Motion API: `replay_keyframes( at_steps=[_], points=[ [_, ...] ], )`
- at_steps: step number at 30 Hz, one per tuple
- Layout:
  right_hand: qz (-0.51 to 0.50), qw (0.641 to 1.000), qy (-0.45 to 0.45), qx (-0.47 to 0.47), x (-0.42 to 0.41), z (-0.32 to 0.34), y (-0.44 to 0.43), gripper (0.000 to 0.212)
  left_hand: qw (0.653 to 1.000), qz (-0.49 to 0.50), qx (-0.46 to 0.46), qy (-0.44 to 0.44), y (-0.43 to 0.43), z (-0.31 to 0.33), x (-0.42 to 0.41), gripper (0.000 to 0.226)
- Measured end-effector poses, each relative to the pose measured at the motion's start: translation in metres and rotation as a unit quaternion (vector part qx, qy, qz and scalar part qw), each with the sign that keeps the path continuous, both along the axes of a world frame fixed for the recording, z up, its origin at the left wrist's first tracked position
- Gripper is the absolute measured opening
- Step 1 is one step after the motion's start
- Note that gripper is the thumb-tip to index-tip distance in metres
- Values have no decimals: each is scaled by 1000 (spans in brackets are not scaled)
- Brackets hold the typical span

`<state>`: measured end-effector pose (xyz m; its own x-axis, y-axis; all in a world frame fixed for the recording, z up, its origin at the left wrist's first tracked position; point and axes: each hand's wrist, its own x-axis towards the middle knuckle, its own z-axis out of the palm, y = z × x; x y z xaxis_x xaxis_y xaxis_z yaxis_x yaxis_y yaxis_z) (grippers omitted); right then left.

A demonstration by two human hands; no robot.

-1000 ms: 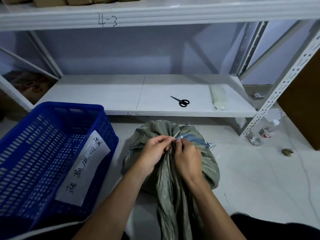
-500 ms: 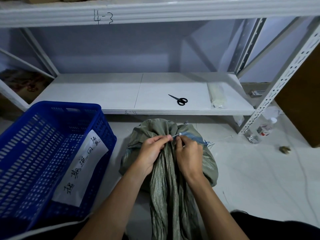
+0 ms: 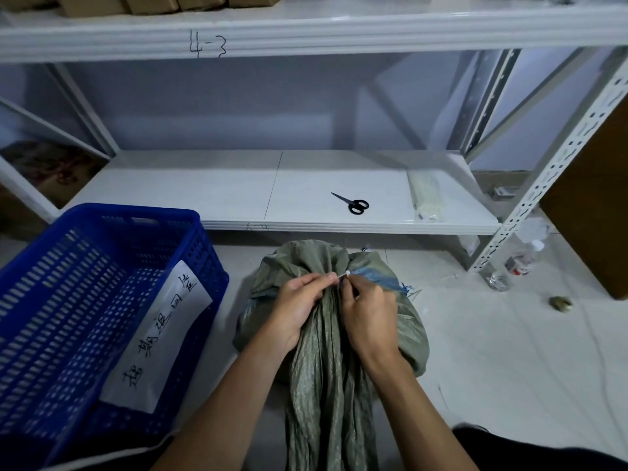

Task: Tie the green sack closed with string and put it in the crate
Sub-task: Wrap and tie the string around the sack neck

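Observation:
The green woven sack (image 3: 299, 263) sits on the floor in front of me, its gathered neck running down toward the bottom of the frame. A thin white string (image 3: 343, 275) crosses the neck at the bunched point. My left hand (image 3: 297, 309) pinches the string's left end with its fingertips. My right hand (image 3: 368, 314) pinches the string on the right side and rests on the sack's neck. The blue plastic crate (image 3: 85, 300) stands on the floor to the left, with a white handwritten label inside it.
Black scissors (image 3: 353, 203) and a pale packet (image 3: 424, 198) lie on the low white shelf (image 3: 204, 192) behind the sack. A shelf upright (image 3: 557, 154) stands right, with a plastic bottle (image 3: 521, 261) and a small brown object (image 3: 560, 303) on the tiled floor.
Both hands stay at the sack's neck, with small finger shifts along the string. The view moved slightly.

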<state>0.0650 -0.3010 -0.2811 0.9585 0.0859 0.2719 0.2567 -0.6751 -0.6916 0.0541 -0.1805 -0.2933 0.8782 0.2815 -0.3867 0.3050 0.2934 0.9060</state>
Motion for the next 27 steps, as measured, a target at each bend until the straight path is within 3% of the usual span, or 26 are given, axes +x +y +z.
replay_keyframes(
  at_steps=[12, 18, 20, 23, 27],
  points=[
    [71, 986, -26, -146, 3, -6, 0, 24, 1000, -3, 23, -14, -2, -1, 0, 12],
    [82, 988, -12, -130, 5, -4, -2, 31, 998, -16, 23, -53, -1, 0, 0, 17],
    [78, 992, 29, -100, 5, -3, -2, 35, 998, -5, 19, -57, 0, -1, 2, 11],
    [26, 990, 133, 40, 12, 1, -5, 36, 998, 5, 9, -55, 0, -3, 6, 8],
    [13, 976, 184, 118, 25, 6, -4, 32, 998, 8, 25, -54, -5, 0, 12, 11]
  ],
)
